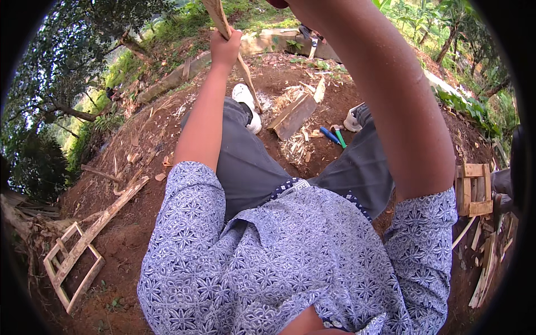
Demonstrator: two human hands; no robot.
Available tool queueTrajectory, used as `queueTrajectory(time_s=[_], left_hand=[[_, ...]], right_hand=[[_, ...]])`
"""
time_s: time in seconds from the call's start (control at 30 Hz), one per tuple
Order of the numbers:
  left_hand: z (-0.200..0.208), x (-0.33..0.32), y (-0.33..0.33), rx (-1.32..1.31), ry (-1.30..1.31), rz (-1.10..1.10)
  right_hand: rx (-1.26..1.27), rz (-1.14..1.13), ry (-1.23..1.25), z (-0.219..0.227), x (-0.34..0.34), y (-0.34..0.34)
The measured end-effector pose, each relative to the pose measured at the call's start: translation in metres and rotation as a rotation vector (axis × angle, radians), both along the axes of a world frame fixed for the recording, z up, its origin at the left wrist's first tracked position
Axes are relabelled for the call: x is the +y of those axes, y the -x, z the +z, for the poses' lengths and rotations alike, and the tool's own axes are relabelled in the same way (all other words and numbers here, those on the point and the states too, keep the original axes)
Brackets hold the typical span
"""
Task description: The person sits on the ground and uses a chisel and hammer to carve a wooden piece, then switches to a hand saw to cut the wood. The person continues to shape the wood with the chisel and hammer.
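Note:
My left hand [225, 49] is wrapped around a long, rough wooden pole [244, 71]. The pole slants from the top edge down to the ground beside my left shoe [245, 100]. My right forearm [385, 72] is raised across the upper right; its hand lies beyond the top edge, where only a bit of something dark red shows. Between my feet a wooden block [294, 116] rests on the dirt among pale wood chips [298, 149]. Close to my right shoe lie a blue-handled tool [328, 134] and a green-handled tool [339, 137].
A wooden frame [94, 269] leans at the left with a long branch [106, 223] across it. Another small frame [474, 190] and split wood strips [487, 271] are on the right. A low wall [268, 42] crosses the back, with trees beyond.

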State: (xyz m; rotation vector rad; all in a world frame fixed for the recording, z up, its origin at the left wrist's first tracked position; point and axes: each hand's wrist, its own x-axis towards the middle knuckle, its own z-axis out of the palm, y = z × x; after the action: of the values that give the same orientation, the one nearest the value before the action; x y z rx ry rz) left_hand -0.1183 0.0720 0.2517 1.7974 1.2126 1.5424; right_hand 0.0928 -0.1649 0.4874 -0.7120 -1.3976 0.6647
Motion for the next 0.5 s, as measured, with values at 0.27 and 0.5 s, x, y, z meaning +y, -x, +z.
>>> queueTrajectory(time_s=[0.27,0.5], left_hand=[[-0.010,-0.004,-0.038,-0.043,0.020,-0.203],[-0.017,-0.006,-0.075,0.147,0.034,-0.159]], right_hand=[[0.112,-0.087,-0.027,-0.010,-0.003,0.012],[0.412,-0.051,-0.052,-0.043,0.007,-0.024]])
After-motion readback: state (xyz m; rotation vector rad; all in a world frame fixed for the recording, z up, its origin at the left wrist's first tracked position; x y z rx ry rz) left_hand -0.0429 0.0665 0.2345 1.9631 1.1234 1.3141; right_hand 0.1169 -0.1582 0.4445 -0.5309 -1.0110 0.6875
